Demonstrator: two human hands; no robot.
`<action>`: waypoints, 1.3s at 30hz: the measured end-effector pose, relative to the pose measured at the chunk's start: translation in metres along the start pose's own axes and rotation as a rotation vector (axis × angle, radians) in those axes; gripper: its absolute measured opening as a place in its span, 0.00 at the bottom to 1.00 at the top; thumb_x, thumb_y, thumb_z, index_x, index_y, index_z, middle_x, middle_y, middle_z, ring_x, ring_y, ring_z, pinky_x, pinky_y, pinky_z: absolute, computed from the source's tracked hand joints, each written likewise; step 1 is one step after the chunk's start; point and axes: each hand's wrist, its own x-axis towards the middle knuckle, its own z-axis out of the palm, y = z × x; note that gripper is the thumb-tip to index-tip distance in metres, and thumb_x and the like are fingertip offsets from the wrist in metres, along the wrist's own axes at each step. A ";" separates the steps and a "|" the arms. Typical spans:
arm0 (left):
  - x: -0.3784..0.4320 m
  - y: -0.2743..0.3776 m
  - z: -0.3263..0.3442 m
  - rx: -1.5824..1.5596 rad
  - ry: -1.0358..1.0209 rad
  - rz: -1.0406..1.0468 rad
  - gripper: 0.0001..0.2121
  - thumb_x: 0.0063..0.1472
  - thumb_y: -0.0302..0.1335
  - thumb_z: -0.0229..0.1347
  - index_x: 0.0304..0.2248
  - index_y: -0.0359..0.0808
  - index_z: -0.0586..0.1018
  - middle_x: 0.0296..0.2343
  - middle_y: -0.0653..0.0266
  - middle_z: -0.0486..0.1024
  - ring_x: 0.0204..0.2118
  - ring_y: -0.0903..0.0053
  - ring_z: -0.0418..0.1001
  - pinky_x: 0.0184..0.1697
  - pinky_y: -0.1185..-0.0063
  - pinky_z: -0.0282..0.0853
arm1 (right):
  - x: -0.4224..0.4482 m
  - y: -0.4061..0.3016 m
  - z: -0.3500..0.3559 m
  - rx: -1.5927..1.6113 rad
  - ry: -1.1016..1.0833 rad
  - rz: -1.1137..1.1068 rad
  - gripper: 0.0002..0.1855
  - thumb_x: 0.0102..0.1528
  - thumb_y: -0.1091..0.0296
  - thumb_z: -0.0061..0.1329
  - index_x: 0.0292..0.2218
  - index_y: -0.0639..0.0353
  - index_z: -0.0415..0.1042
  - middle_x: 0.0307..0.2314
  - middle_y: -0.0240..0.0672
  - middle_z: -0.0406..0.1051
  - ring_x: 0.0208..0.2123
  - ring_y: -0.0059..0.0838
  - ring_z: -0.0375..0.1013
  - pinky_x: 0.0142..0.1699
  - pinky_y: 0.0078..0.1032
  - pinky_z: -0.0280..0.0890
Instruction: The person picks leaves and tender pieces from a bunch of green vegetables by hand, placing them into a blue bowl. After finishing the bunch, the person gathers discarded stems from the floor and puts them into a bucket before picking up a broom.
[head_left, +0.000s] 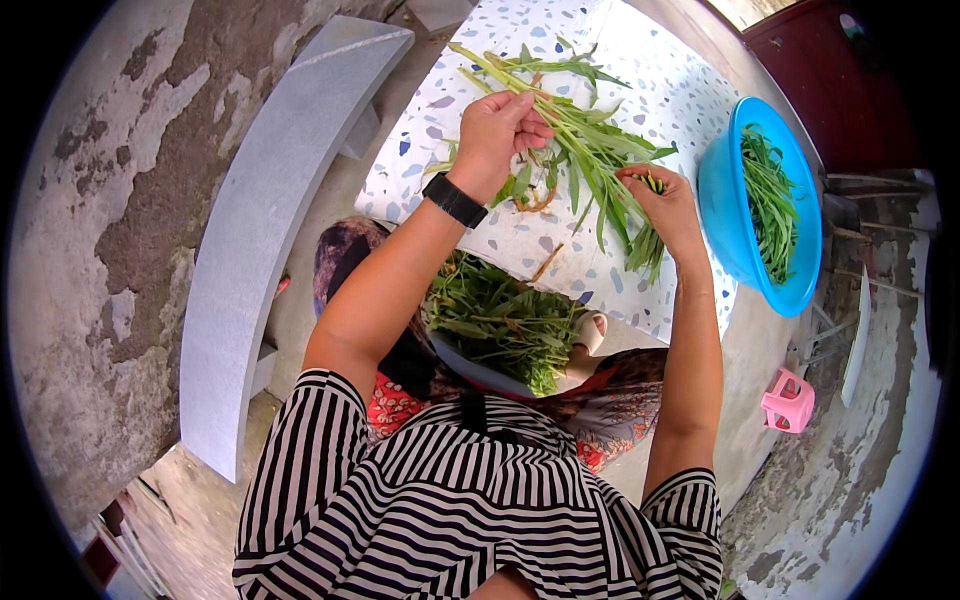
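Over the table with a terrazzo-pattern cover (480, 240), my left hand (504, 135) pinches the pale stems of a leafy green stalk (574, 131) between thumb and fingers. The stalk's leaves spread right towards my right hand (664, 206), whose curled fingers hold a bunch of picked green leaves (646, 251); their tips hang below the palm. More leafy stems (559, 67) lie on the cover beyond my left hand. Some loose leaves and a brownish curled stem (536, 202) rest beneath and beside it.
At the table's right stands a blue plastic basin (720, 202) with green leaves (769, 202) inside. A container heaped with leafy stems (502, 322) sits low between my knees. A long grey stone bench (255, 187) runs along the left, and a pink plastic stool (789, 401) stands lower right.
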 end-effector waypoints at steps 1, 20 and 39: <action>0.000 0.003 -0.002 -0.007 -0.002 0.002 0.09 0.59 0.30 0.49 0.30 0.31 0.73 0.22 0.65 0.73 0.24 0.81 0.72 0.26 0.87 0.67 | -0.001 0.005 -0.009 -0.010 0.076 0.017 0.08 0.47 0.69 0.49 0.29 0.64 0.74 0.17 0.23 0.65 0.22 0.10 0.59 0.27 0.12 0.54; -0.014 0.002 0.001 0.080 -0.067 0.018 0.07 0.57 0.29 0.51 0.29 0.34 0.75 0.22 0.67 0.74 0.22 0.84 0.72 0.23 0.88 0.64 | -0.006 -0.039 0.040 -0.095 0.098 -0.102 0.08 0.46 0.71 0.50 0.30 0.63 0.75 0.19 0.32 0.69 0.19 0.20 0.64 0.26 0.19 0.58; -0.020 0.008 0.001 -0.180 -0.203 -0.005 0.10 0.60 0.28 0.47 0.37 0.29 0.71 0.22 0.64 0.73 0.26 0.80 0.71 0.31 0.85 0.65 | -0.044 0.002 -0.015 1.076 0.306 0.224 0.06 0.54 0.69 0.41 0.34 0.59 0.66 0.23 0.31 0.67 0.21 0.15 0.57 0.22 0.12 0.52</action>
